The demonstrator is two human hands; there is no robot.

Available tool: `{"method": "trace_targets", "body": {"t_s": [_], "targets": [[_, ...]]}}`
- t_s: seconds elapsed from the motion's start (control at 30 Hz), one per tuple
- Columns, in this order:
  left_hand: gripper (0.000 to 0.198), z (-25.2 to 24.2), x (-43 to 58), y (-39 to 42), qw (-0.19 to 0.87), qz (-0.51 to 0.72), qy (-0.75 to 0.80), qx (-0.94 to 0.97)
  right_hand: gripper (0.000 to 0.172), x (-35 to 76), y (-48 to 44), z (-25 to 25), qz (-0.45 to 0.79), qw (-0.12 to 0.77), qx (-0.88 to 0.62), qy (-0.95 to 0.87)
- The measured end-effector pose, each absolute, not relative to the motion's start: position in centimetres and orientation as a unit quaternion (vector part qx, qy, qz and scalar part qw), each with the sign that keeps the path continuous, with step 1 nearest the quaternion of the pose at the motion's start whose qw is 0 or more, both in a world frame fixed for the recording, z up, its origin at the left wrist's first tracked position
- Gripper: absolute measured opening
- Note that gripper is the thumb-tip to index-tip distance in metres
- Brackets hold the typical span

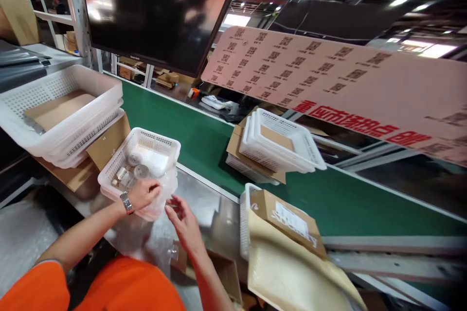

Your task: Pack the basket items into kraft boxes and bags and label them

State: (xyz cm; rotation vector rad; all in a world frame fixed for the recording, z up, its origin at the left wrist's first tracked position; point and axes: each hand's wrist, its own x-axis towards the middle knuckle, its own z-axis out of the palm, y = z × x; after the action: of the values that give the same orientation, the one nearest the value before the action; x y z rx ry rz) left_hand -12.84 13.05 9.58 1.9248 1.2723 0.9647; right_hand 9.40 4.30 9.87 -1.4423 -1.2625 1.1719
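My left hand (144,193), with a metal watch (126,202) on the wrist, is over the near right side of a small white basket (140,133). Its fingers are curled closed against clear plastic wrap (166,189) that hangs over the basket's right edge. Inside the basket lie round clear items (141,171), a small white-labelled packet (124,176) and a white wrapped bundle (156,161). Just right of the basket, my right hand (184,221) is open, fingers bent and apart, close to the wrap's lower edge. Whether it touches the wrap is unclear.
Stacked white baskets (105,90) stand at left beside a cardboard flap (109,141). A green conveyor (197,150) runs behind, carrying more baskets (314,150). At right, a basket holds a cardboard box (288,214) and a padded envelope (288,267). A screen (156,9) hangs above.
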Motion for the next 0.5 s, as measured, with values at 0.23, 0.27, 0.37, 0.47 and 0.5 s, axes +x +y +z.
{"method": "trace_targets", "body": {"t_s": [0.23,0.27,0.37,0.47,0.5], "targets": [[0.023,7.8,-15.9,9.4,0.366,0.481,0.546,0.579,0.055,5.8,7.6,8.8,0.451,0.368,-0.523,-0.622],[0.023,7.5,-17.2,9.3,0.37,0.502,0.574,0.53,0.054,6.0,7.9,8.6,0.467,0.35,-0.515,-0.628],[0.019,7.0,-21.5,8.8,0.351,0.547,0.637,0.415,0.049,5.9,10.2,8.4,0.513,0.292,-0.49,-0.642],[0.021,6.8,-25.0,7.8,0.305,0.566,0.664,0.382,0.03,3.9,14.0,7.9,0.442,0.219,-0.533,-0.688],[0.024,6.8,-25.8,7.4,0.292,0.569,0.668,0.381,0.026,2.9,15.2,7.5,0.405,0.192,-0.553,-0.702]]}}
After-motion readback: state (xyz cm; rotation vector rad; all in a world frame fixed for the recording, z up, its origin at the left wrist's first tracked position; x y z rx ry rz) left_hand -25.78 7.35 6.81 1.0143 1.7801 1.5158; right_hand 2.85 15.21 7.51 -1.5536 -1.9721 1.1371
